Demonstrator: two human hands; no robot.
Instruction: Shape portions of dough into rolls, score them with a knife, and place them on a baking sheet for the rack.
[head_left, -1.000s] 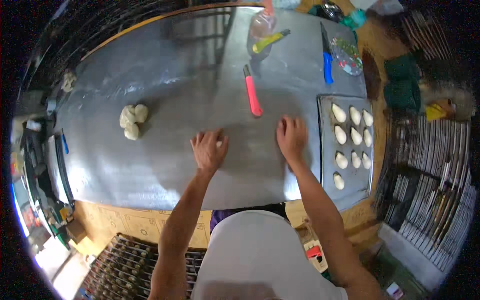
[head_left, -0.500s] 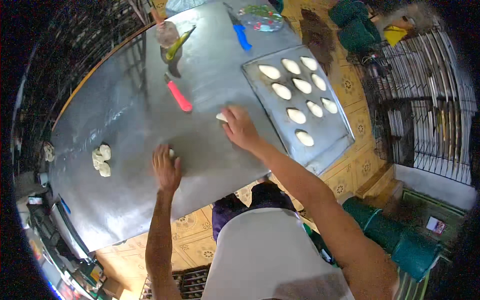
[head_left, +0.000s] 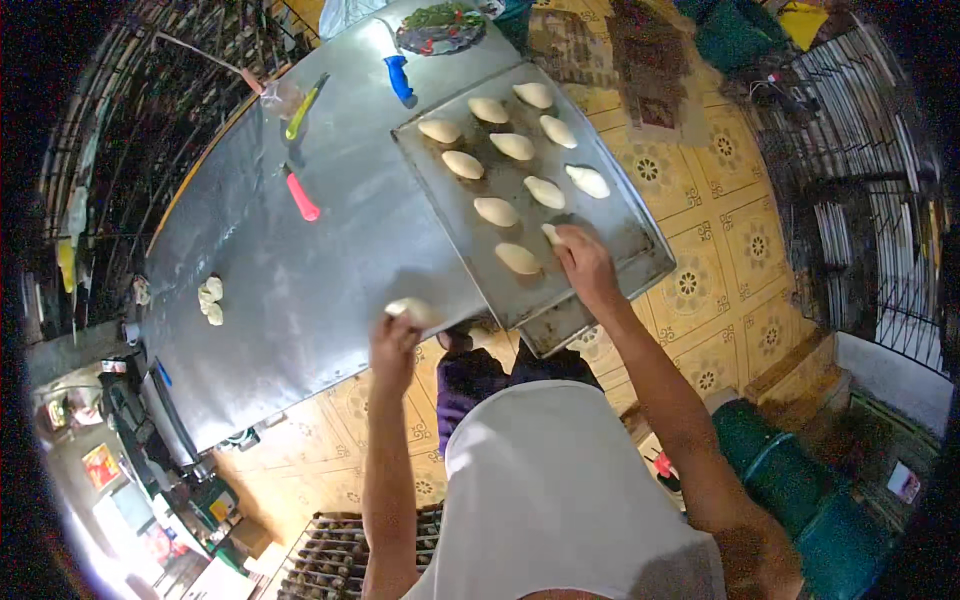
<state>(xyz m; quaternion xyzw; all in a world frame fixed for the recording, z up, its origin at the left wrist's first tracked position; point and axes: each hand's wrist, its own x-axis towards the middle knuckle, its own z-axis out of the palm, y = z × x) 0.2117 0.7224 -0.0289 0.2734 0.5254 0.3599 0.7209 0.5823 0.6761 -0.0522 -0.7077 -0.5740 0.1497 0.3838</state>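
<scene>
My right hand (head_left: 588, 270) is over the near part of a metal baking tray (head_left: 625, 225), fingers closed on a pale piece of dough (head_left: 552, 234). Several spindle-shaped dough pieces lie spaced out on the tray, one of them (head_left: 517, 259) just left of that hand. To the left, near the front edge of the metal table (head_left: 330, 270), my left hand (head_left: 393, 352) grips another dough piece (head_left: 408, 309) at its fingertips; this piece is slightly blurred. A small cluster of dough lumps (head_left: 211, 300) rests at the table's left side.
A red-handled knife (head_left: 301, 198), a yellow-green-handled tool (head_left: 297, 122) and a blue-handled knife (head_left: 398, 78) lie farther back. Behind them is a bundle of greens with red bits (head_left: 440, 30). The tray overhangs the table's right edge above a tiled floor (head_left: 690, 280).
Both hands have shifted right: the right from the tabletop to over the tray, the left toward the tray with its dough lifted into view. The camera view has turned rightward.
</scene>
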